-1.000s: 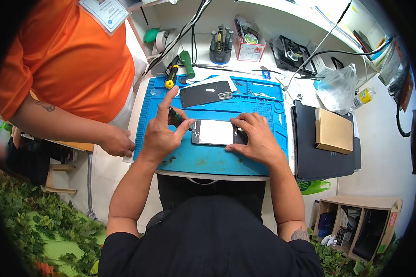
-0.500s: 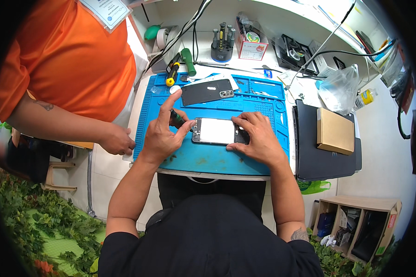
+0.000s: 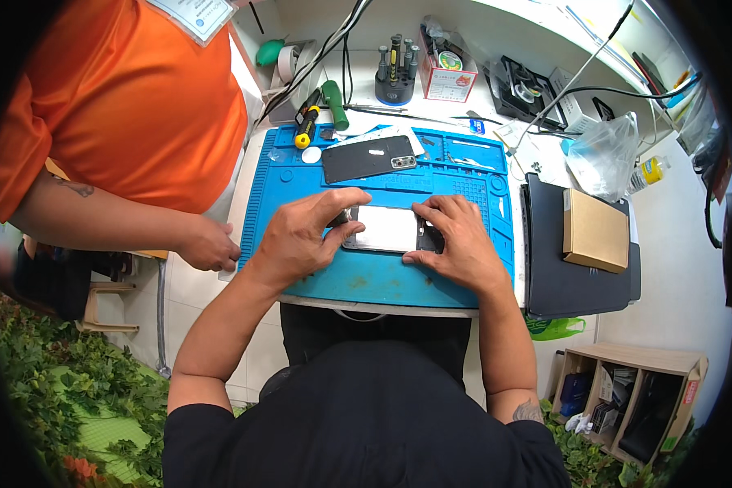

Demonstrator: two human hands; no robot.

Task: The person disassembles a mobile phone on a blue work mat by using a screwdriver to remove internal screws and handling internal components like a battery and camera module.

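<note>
Smartphone screen assembly (image 3: pixel 387 228) lying on blue mat (image 3: pixel 368 288), near centre. Right hand (image 3: pixel 454 242) pinching right end by far and near edges; left hand (image 3: pixel 301 234) gripping dark tool (image 3: pixel 342 218), mostly hidden, at left end. Judging: probably handling light, stiff, slick, fragile; edges offering safest hold.

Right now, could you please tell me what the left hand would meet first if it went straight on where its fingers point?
Pointing rightward, the left hand would probably meet the silver-faced phone panel first, then the right hand; its height is unclear.
</note>
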